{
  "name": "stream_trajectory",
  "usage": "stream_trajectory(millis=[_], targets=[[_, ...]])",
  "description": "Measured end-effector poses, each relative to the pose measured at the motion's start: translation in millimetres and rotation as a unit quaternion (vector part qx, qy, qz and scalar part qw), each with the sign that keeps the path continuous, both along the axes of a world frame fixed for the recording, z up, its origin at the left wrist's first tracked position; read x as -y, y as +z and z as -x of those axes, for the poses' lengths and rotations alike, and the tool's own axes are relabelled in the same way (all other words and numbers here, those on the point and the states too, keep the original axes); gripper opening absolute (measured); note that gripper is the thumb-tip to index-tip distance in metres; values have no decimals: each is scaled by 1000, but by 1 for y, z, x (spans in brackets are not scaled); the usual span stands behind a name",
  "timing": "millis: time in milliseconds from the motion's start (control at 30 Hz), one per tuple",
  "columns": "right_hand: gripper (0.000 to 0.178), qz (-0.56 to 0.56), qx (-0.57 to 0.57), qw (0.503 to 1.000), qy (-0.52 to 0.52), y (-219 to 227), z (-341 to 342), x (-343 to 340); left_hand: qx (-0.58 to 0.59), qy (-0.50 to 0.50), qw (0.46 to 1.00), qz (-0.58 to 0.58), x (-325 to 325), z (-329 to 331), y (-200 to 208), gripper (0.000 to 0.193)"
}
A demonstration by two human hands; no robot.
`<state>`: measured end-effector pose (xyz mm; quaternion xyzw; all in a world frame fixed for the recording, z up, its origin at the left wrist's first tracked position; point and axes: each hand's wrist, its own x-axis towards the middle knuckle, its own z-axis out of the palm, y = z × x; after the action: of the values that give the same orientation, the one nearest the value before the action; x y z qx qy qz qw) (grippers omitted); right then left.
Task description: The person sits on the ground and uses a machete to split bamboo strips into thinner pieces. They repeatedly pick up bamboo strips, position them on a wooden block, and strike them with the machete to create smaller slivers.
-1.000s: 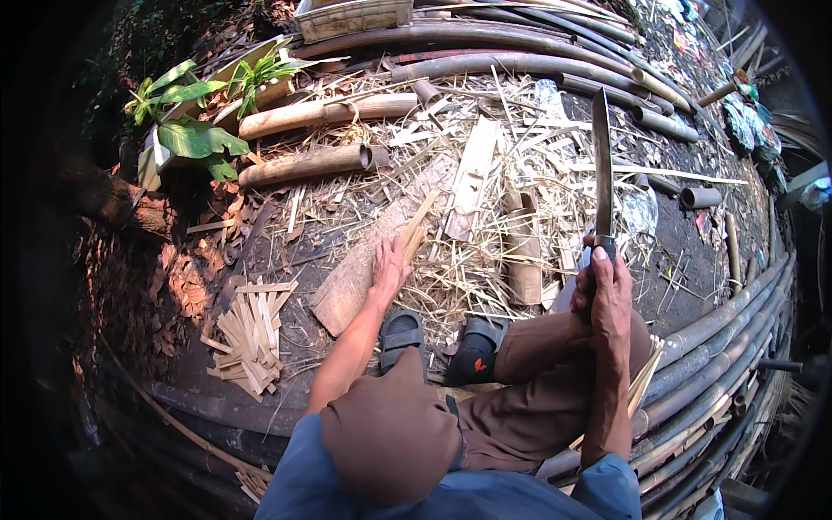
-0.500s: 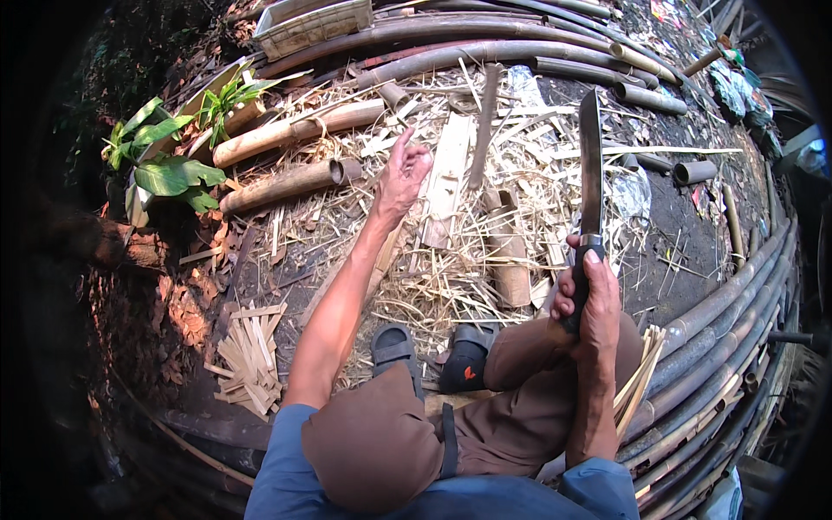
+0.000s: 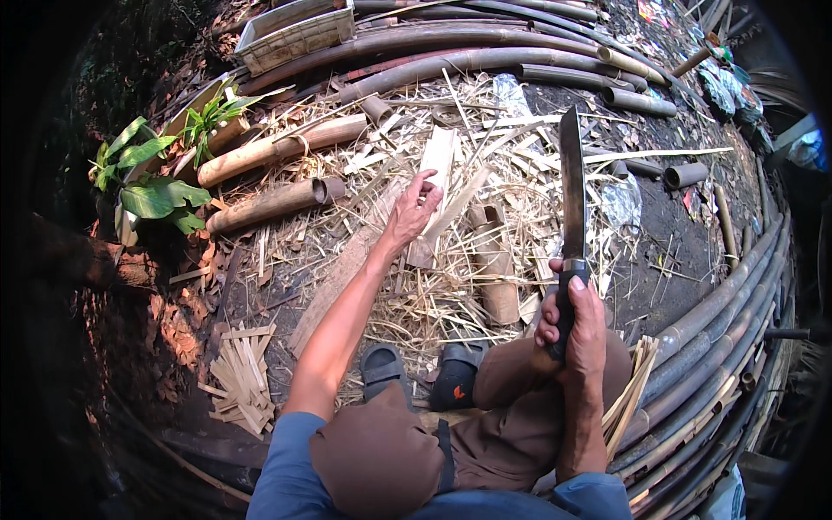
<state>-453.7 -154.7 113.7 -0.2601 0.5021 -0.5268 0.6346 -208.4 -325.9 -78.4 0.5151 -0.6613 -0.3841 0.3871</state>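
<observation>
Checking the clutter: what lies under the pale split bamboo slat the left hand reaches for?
Dry bamboo shavings and a flat plank lie under the pale slat by the left hand; the ground beneath is covered.

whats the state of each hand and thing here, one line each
left hand: stretched forward, fingers open, reaching at the pale bamboo slat
pale bamboo slat: lying flat on the straw
right hand: closed on the machete handle
machete: held upright, blade pointing away
short bamboo tube: lying on its side
crate: upright
</observation>
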Motion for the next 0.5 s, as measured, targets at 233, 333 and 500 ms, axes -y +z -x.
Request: stream_trajectory(millis=[233, 333, 500], targets=[[38, 0, -34, 999, 19, -7, -9, 1, 332, 92, 931, 120, 21, 10, -118, 40], [38, -11, -46, 999, 7, -10, -5, 2, 235, 127, 963, -20, 20, 20, -111, 32], [36, 8, -55, 998, 16, -7, -6, 1, -203, 155, 956, -147, 17, -10, -59, 25]])
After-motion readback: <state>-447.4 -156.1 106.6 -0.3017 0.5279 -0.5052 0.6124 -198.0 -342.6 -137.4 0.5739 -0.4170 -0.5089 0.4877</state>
